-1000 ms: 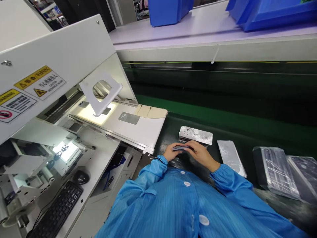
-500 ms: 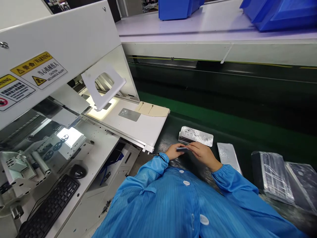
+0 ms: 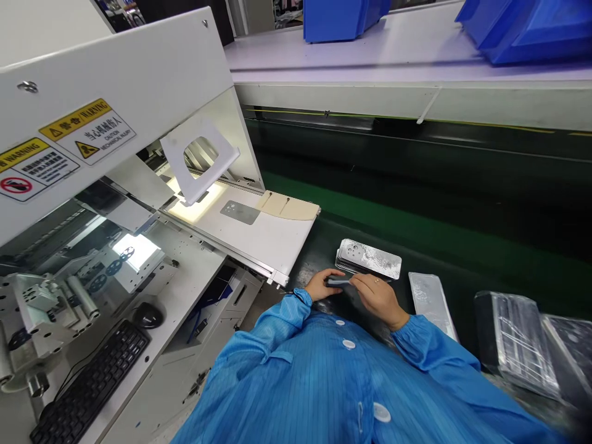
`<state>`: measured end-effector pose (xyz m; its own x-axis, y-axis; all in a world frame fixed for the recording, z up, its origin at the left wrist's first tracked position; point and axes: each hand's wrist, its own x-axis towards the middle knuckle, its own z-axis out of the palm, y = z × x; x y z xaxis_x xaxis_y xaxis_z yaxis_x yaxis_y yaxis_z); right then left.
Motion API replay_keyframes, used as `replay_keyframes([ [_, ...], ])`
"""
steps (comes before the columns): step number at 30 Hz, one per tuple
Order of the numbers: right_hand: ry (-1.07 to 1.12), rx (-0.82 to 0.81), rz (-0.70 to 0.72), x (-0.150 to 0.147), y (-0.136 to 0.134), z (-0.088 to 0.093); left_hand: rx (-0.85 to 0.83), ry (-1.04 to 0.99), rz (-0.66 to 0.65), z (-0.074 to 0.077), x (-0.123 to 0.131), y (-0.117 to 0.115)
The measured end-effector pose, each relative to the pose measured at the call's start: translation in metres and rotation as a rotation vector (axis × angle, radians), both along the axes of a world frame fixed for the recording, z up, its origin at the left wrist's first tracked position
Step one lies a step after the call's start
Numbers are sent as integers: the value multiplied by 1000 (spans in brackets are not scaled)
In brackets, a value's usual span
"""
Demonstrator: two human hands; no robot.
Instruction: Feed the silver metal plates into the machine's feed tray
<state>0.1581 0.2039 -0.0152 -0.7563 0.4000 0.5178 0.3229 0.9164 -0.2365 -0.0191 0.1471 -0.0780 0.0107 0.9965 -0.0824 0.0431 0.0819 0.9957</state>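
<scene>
Both my hands meet close to my chest over the dark green belt (image 3: 416,246). My left hand (image 3: 320,285) and my right hand (image 3: 377,295) are closed on the two ends of a thin grey plate (image 3: 340,282), held nearly flat. Just beyond them lies a stack of silvery plates with camera holes (image 3: 369,259). One grey plate (image 3: 240,211) rests on the white machine tray (image 3: 272,237) to the left. Blue sleeves cover both my arms.
A white machine with warning labels (image 3: 87,132) fills the left, with a keyboard (image 3: 87,388) and mouse (image 3: 148,314) below. A wrapped plate (image 3: 430,296) and wrapped packs (image 3: 515,339) lie on the right. Blue bins (image 3: 342,18) stand on the far bench.
The thin plate stays between my hands; my right hand has shifted slightly along it. The view has drifted a little.
</scene>
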Motion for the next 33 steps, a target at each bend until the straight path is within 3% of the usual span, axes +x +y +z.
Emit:
replay_keyframes([
  [5,-40,3,-63,-4,-1,-5,4,-10,14,-1,-2,-2],
  [13,12,126,-141,-12,-5,18,13,-17,29,1,-2,-4],
  [25,57,35,-114,-15,1,39,-9,-15,45,0,7,6],
  [33,77,-83,-141,-14,6,39,-35,-13,61,-1,8,9],
])
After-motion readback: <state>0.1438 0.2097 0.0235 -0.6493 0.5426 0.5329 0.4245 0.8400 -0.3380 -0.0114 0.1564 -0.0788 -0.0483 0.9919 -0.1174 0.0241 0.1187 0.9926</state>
